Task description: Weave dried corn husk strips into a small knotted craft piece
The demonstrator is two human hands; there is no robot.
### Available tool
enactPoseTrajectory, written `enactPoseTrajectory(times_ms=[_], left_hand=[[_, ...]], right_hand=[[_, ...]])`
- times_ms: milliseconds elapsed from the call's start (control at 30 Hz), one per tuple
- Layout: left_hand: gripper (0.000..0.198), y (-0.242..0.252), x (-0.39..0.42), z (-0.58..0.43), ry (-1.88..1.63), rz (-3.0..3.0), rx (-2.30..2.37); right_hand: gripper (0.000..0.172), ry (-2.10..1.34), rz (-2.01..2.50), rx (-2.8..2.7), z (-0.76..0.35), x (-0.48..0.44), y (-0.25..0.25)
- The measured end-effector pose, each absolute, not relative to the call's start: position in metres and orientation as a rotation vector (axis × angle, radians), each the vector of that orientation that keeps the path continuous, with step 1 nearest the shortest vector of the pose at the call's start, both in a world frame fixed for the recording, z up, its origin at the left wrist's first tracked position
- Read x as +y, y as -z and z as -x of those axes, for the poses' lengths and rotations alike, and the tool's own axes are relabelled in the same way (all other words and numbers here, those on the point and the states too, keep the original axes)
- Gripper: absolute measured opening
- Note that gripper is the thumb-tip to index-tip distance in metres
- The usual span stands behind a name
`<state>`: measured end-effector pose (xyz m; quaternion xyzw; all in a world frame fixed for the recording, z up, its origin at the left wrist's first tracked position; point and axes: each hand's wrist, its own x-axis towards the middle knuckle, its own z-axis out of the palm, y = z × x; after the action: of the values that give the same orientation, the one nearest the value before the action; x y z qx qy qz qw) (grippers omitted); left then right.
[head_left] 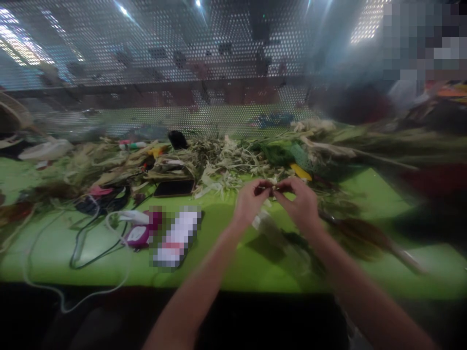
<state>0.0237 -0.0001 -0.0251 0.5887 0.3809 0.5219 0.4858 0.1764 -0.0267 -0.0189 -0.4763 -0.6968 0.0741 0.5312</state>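
My left hand [251, 199] and my right hand [299, 201] meet above the green table [226, 262], fingers pinched together on a small pale piece of plant material [272, 188] held between them. The picture is blurred, so the piece is hard to make out. A pile of dried leaves and pale strips [226, 163] lies just beyond the hands. Below the hands, a dark bundle of stems [288, 240] rests on the table.
A dark phone [174, 187] lies left of the hands, with cables [91, 233] and small pink-and-white devices [140, 231] nearer the front edge. A perforated screen [182, 73] stands behind the table. Long stalks [368, 238] lie at right. Another person is at the far right.
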Motion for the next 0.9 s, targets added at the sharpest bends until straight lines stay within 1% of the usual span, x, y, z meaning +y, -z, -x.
enactPoseTrajectory(times_ms=[100,200,467,567,767,900], left_hand=[[0.012,0.029,0.0007,-0.0243,-1.277,-1.454,0.921],[0.012,0.0323,0.0017,-0.0252,-1.285,-1.458,0.928],[0.011,0.0311,0.0035,-0.0259,-1.284,-1.393,0.905],[0.01,0.0285,0.0031,-0.0255,-1.248,-1.386,0.876],[0.019,0.0334,0.0026,-0.0266,-1.255,-1.454,0.926],[0.015,0.0355,-0.0021,-0.027,-1.312,-1.544,0.97]], right_hand=[[0.006,-0.114,1.123,-1.689,-0.1759,-0.0277,0.0187],[0.009,-0.143,1.127,-1.689,-0.1755,-0.0281,0.0185],[0.003,-0.537,1.116,-1.528,-0.1773,-0.0225,0.0201],[0.004,-0.618,1.107,-1.478,-0.1795,-0.0208,0.0203],[0.005,-0.586,1.104,-1.445,-0.1804,-0.0203,0.0231],[0.005,-0.57,1.103,-1.457,-0.1783,-0.0215,0.0238]])
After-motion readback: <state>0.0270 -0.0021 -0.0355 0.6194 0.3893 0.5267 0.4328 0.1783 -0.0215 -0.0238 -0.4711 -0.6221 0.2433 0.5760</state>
